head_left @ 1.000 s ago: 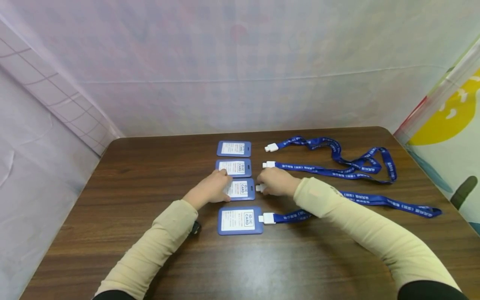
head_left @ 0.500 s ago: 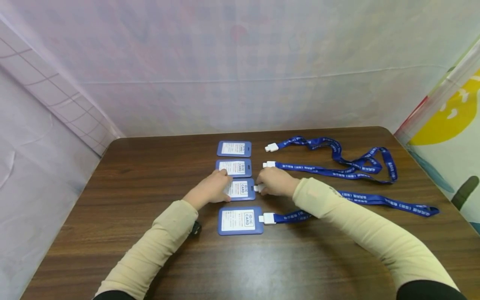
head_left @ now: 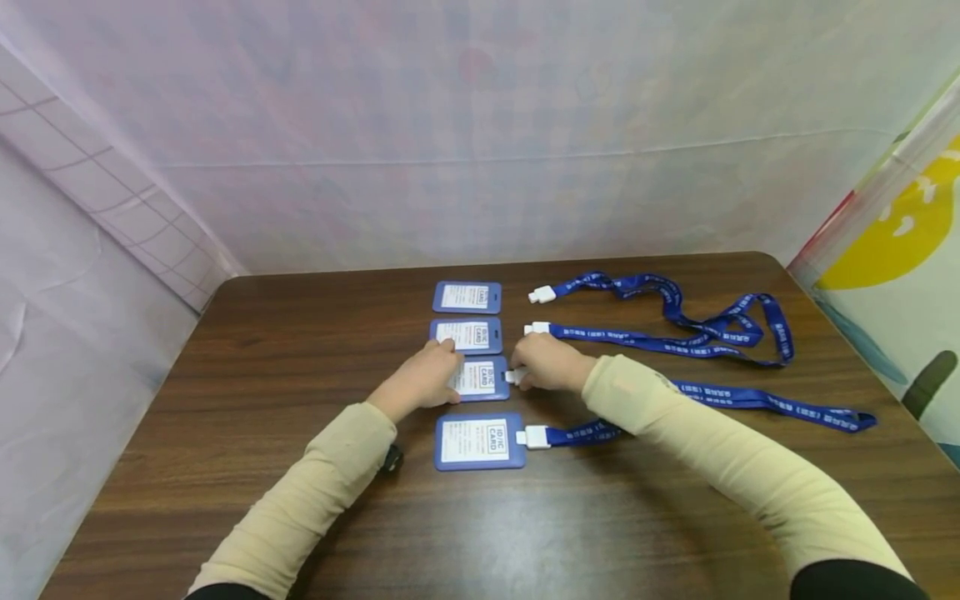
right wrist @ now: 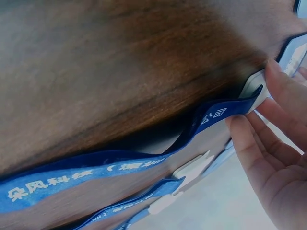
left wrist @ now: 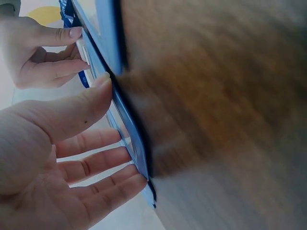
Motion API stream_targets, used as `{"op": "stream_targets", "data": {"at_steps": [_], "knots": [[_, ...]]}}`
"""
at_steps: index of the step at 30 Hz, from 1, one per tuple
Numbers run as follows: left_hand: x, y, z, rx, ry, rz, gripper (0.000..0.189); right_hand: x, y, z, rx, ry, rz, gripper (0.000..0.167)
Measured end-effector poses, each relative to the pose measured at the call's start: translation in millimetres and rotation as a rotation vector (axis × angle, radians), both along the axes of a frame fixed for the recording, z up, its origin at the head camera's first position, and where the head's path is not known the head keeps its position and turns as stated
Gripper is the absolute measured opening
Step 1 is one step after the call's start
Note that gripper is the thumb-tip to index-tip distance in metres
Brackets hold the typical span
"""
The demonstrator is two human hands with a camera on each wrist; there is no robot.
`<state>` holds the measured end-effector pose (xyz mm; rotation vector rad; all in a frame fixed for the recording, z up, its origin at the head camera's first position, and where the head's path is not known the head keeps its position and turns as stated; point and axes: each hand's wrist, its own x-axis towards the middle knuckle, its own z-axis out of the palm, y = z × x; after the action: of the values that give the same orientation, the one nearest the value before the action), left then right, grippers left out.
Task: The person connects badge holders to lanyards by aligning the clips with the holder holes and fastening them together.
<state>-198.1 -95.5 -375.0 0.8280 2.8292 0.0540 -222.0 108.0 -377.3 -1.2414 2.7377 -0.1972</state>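
Four-sided blue ID card holders with white inserts lie in a column. My left hand (head_left: 420, 373) holds the third ID card holder (head_left: 483, 377) from the back, thumb and fingers at its edges, as the left wrist view also shows. My right hand (head_left: 551, 365) pinches the white clip (head_left: 513, 377) of a blue lanyard (right wrist: 211, 117), whose tip overlaps the slotted end of that holder in the head view. The strap trails right beneath my forearm. Nearest me, another card holder (head_left: 480, 442) has a white lanyard clip (head_left: 536, 437) joined at its slot.
Behind lie two more card holders, the rear one (head_left: 467, 297) and a nearer one (head_left: 467, 335). Beside them, right, are two lanyards with white clips, the back clip (head_left: 542, 294) and the front clip (head_left: 537, 328). All rest on a brown wooden table (head_left: 262, 350) before a hanging cloth.
My right hand has drawn the lanyard clip slightly left, up to the holder's slotted end, and the strap's far loop has slid left with it. My left hand stays in place.
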Motion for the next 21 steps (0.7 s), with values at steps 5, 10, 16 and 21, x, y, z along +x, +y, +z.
{"op": "stream_targets", "data": {"at_steps": [5,10,16,21], "knots": [[0.6,-0.3,1.1,-0.005,0.012,-0.01,0.042,-0.7,-1.6,0.1,-0.005,0.002,0.003,0.019],[0.8,-0.1,1.2,-0.008,0.027,-0.024,0.041,-0.7,-2.9,0.6,0.002,-0.012,-0.016,0.018],[0.7,1.0,0.4,-0.006,0.028,-0.029,0.039,-0.4,-3.6,0.0,0.014,-0.001,-0.021,0.017],[0.5,2.1,0.2,-0.003,0.028,-0.03,0.038,0.0,-2.4,0.1,0.008,0.015,-0.013,0.016]]}}
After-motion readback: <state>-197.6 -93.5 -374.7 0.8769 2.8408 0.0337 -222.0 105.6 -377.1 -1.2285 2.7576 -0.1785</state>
